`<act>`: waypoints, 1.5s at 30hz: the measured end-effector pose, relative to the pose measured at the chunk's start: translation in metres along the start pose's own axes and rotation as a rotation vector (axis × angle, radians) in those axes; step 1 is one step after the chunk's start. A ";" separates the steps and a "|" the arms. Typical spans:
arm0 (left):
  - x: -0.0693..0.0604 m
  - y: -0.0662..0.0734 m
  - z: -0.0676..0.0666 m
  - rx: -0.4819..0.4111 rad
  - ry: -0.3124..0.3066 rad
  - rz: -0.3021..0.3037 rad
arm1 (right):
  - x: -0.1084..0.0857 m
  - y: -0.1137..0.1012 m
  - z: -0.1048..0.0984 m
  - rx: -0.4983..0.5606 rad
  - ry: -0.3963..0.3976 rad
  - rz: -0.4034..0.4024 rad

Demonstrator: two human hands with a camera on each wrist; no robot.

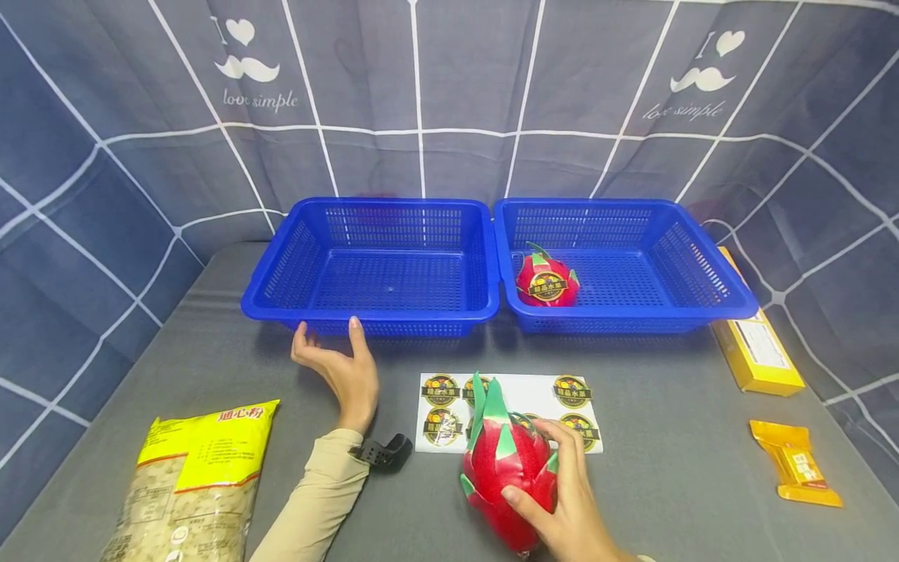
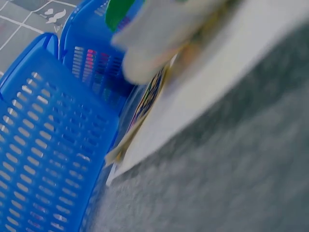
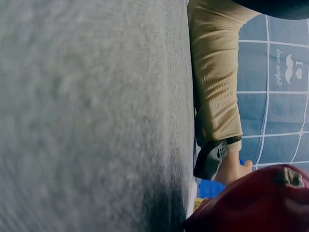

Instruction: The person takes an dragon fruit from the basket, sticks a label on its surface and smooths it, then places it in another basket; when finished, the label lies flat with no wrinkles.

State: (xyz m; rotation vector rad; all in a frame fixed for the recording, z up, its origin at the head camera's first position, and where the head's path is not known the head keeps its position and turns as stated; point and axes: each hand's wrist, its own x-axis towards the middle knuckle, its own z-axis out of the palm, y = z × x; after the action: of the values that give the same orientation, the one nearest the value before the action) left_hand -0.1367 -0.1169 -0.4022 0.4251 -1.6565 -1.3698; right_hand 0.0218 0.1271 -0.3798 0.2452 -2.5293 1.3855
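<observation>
A large red dragon fruit [image 1: 509,468] with green leaf tips is gripped by my right hand [image 1: 572,499], thumb on the near side and fingers on the far right side. It covers part of a white sheet of round stickers [image 1: 506,382]. My left hand [image 1: 347,382] holds nothing; its thumb and fingers are spread apart just in front of the left blue basket [image 1: 372,315]. In the right wrist view only the red underside of the dragon fruit [image 3: 260,203] shows at the bottom. The left wrist view is partly blurred.
The right blue basket [image 1: 632,314] contains another dragon fruit [image 1: 527,273] bearing a round sticker. A bag of pasta [image 1: 204,468] lies at the left. On the right are a yellow box [image 1: 762,351] and a small orange packet [image 1: 794,464]. A grey curtain [image 1: 463,94] stands behind.
</observation>
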 end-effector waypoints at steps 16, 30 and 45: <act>-0.031 0.007 -0.017 0.078 -0.940 0.139 | 0.030 0.016 -0.016 -0.035 0.165 -0.041; -0.036 0.004 -0.022 0.356 -1.292 0.348 | 0.075 0.058 -0.043 -0.087 0.048 0.333; -0.038 0.005 -0.023 0.424 -1.316 0.420 | 0.085 0.090 -0.052 -0.221 -0.081 0.323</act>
State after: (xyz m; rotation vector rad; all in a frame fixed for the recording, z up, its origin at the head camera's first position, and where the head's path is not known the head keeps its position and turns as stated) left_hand -0.0974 -0.1007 -0.4143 -0.7669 -2.8711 -0.9437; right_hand -0.0759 0.2166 -0.4007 -0.1586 -2.8573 1.2000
